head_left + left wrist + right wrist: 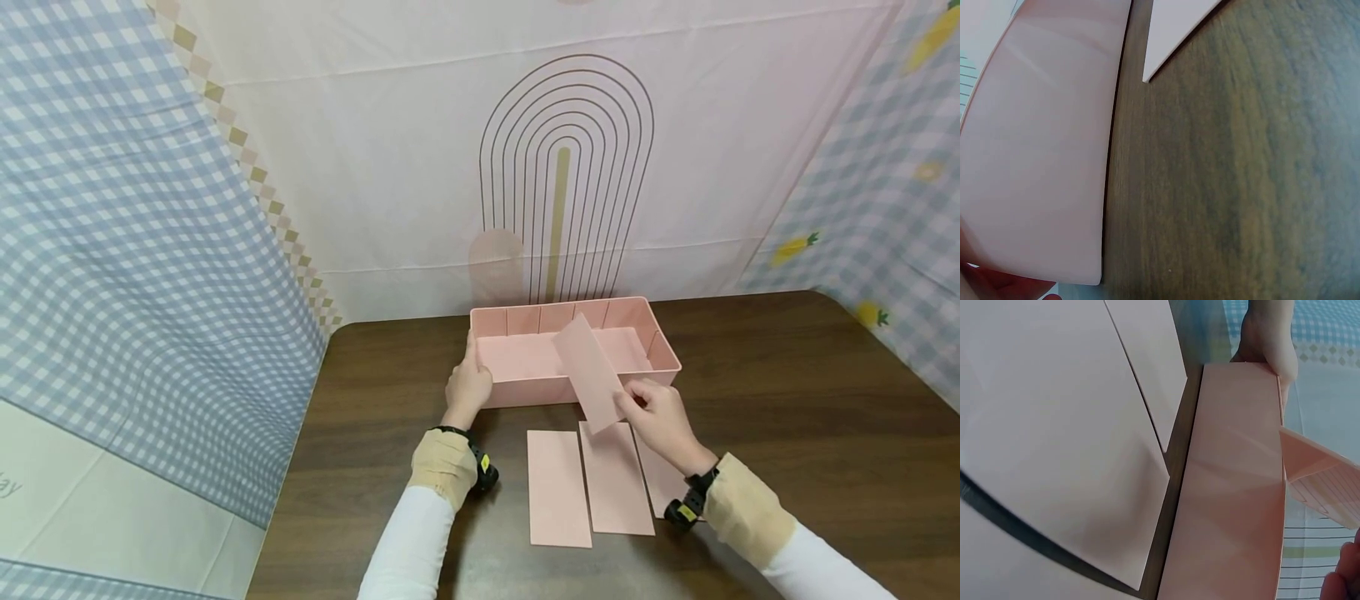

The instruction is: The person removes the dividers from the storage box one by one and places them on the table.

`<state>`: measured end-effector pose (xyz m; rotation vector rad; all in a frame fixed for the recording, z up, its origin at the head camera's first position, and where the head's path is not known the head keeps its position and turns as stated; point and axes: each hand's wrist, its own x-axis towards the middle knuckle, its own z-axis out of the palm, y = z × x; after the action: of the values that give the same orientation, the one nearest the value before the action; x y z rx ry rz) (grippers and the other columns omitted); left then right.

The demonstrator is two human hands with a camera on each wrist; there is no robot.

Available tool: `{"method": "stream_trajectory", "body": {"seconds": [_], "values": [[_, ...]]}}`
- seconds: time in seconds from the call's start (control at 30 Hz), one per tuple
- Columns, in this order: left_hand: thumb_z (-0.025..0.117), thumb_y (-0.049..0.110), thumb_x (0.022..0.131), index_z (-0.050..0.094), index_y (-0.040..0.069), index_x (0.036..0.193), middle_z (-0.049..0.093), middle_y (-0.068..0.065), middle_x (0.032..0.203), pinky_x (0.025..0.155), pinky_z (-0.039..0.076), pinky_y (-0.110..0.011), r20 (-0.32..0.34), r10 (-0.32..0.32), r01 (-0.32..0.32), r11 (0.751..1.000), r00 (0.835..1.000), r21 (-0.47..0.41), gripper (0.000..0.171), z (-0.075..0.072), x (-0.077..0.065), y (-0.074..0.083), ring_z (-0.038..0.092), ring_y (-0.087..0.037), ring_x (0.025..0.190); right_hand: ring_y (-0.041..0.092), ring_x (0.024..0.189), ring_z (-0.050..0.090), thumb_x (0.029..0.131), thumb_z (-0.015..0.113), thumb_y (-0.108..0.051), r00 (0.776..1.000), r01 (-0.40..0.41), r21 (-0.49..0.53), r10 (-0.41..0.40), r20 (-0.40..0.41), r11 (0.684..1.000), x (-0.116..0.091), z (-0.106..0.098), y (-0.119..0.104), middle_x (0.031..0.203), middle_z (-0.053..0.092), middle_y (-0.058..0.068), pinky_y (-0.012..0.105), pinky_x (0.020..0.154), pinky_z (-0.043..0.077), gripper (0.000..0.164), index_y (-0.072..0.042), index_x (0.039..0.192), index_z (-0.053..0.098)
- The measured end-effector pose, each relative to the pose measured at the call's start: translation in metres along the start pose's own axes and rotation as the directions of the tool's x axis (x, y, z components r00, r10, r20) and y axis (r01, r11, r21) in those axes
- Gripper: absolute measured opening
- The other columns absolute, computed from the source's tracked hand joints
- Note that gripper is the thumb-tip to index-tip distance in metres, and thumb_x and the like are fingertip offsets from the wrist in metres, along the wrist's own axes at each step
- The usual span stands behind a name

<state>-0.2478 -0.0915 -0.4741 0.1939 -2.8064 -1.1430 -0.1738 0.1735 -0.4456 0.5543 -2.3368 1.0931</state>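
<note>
A shallow, open pink rectangular box (532, 393) stands on the table, with narrow vertical grooves along its inner walls. At its left end my left hand (469, 385) holds the wall, one finger stretched along the outside; in the right wrist view this hand (1269, 347) wraps the end corner. My right hand (662, 421) pinches a thin pink rectangular panel (587, 371) by its lower right edge. The panel is tilted, overlapping the box's front rim in the head view, its upper end over the interior. In the left wrist view, most of the left hand is hidden.
Three flat pink panels, a left one (558, 492), a middle one (617, 483) and a right one (660, 477) partly under the right forearm, lie before the box on the dark wooden table (360, 467). A patterned cloth (390, 167) hangs behind the table.
</note>
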Motion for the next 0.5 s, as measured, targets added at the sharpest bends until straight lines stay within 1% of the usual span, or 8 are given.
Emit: {"method": "stream_trajectory", "body": {"seconds": [0.13, 0.3, 0.4, 0.5], "values": [[0.036, 0.010, 0.087, 0.011, 0.024, 0.145, 0.048, -0.010, 0.064, 0.042, 0.030, -0.034, 0.000, -0.003, 0.003, 1.000, 1.000, -0.006, 0.065, 0.000, 0.000, 0.000, 0.040, -0.019, 0.046, 0.006, 0.049, 0.033, 0.080, 0.058, 0.001, 1.000, -0.005, -0.003, 0.005, 0.008, 1.000, -0.001, -0.004, 0.001, 0.054, 0.033, -0.008, 0.023, 0.044, 0.027, 0.034, -0.018, 0.056, 0.042], [0.036, 0.010, 0.087, 0.011, 0.024, 0.145, 0.050, -0.010, 0.065, 0.043, 0.031, -0.034, 0.006, -0.012, 0.012, 1.000, 1.000, -0.007, 0.065, 0.000, 0.000, 0.000, 0.042, -0.020, 0.048, 0.005, 0.048, 0.032, 0.078, 0.059, 0.001, 1.000, 0.013, -0.027, -0.013, -0.005, 1.000, -0.004, -0.010, 0.005, 0.054, 0.032, -0.009, 0.023, 0.044, 0.027, 0.035, -0.019, 0.055, 0.041], [0.035, 0.011, 0.088, 0.011, 0.024, 0.145, 0.050, -0.009, 0.064, 0.042, 0.031, -0.033, 0.013, -0.014, 0.014, 1.000, 1.000, -0.006, 0.064, 0.000, 0.000, 0.000, 0.041, -0.019, 0.047, 0.006, 0.049, 0.033, 0.079, 0.060, -0.001, 1.000, -0.001, -0.041, 0.001, 0.001, 0.999, -0.007, -0.014, 0.007, 0.054, 0.034, -0.009, 0.024, 0.043, 0.028, 0.034, -0.019, 0.056, 0.043], [0.035, 0.011, 0.088, 0.010, 0.024, 0.146, 0.049, -0.009, 0.063, 0.042, 0.030, -0.033, 0.015, -0.009, 0.009, 1.000, 1.000, -0.010, 0.064, 0.000, 0.000, 0.000, 0.039, -0.018, 0.046, 0.008, 0.049, 0.034, 0.081, 0.059, -0.003, 0.999, -0.041, -0.046, 0.042, 0.019, 0.998, -0.009, -0.019, 0.009, 0.055, 0.036, -0.006, 0.024, 0.042, 0.029, 0.032, -0.017, 0.057, 0.045]]}}
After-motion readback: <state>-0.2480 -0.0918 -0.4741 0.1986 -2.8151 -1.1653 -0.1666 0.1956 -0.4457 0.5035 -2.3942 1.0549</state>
